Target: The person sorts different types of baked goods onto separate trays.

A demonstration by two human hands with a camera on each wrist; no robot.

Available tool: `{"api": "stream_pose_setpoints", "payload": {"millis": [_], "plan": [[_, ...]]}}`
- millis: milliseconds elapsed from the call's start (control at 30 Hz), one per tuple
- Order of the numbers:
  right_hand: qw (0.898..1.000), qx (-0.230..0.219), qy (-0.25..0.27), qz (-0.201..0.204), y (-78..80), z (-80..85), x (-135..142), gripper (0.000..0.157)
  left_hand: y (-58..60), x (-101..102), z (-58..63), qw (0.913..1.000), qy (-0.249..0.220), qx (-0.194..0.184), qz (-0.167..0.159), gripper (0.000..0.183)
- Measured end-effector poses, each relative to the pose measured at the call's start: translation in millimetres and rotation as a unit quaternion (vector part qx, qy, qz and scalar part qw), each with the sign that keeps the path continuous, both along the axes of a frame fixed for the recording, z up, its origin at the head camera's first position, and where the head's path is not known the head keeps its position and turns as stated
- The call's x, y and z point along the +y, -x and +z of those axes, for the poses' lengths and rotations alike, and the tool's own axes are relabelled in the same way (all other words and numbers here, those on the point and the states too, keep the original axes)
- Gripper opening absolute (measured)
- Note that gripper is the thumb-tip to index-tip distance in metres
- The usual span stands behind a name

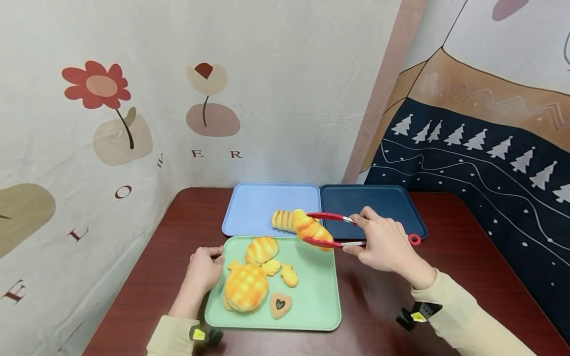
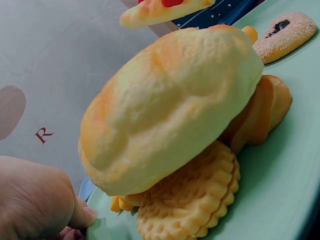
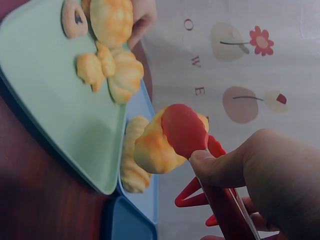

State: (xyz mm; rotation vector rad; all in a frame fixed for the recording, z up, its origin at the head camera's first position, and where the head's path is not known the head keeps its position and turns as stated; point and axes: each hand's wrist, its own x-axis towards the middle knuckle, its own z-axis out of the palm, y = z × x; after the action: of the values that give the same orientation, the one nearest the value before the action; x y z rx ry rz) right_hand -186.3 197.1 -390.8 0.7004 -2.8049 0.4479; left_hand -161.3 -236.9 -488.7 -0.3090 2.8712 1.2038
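Note:
My right hand (image 1: 385, 242) grips a pair of red-tipped tongs (image 1: 354, 243). Between the tong heads is a croissant-shaped bread (image 1: 309, 227), raised over the border between the green and light blue trays. In the right wrist view, one red tong head (image 3: 184, 129) covers part of that bread. My left hand (image 1: 205, 269) pinches the left rim of the green tray (image 1: 318, 301), thumb on top in the left wrist view. On this tray lie a round checkered bun (image 1: 246, 288), a ridged bread (image 1: 261, 250), fish-shaped biscuits (image 1: 289, 276), a heart cookie (image 1: 281, 305) and a scalloped biscuit (image 2: 187, 197).
Behind the green tray stands a light blue tray (image 1: 254, 205) with a long ridged bread (image 1: 282, 220) on it. Beside it, a dark blue tray (image 1: 369, 200) lies partly behind my right hand. Printed cloths (image 1: 285, 99) hang behind the brown table (image 1: 160, 242).

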Motion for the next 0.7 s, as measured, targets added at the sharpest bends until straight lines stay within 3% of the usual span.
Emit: {"api": "stream_pose_setpoints", "payload": {"millis": [700], "plan": [[1.0, -0.005, -0.024, 0.006, 52.9, 14.6, -2.1, 0.076, -0.9, -0.1, -0.4, 0.9999, 0.006, 0.0, 0.009, 0.037]]}}
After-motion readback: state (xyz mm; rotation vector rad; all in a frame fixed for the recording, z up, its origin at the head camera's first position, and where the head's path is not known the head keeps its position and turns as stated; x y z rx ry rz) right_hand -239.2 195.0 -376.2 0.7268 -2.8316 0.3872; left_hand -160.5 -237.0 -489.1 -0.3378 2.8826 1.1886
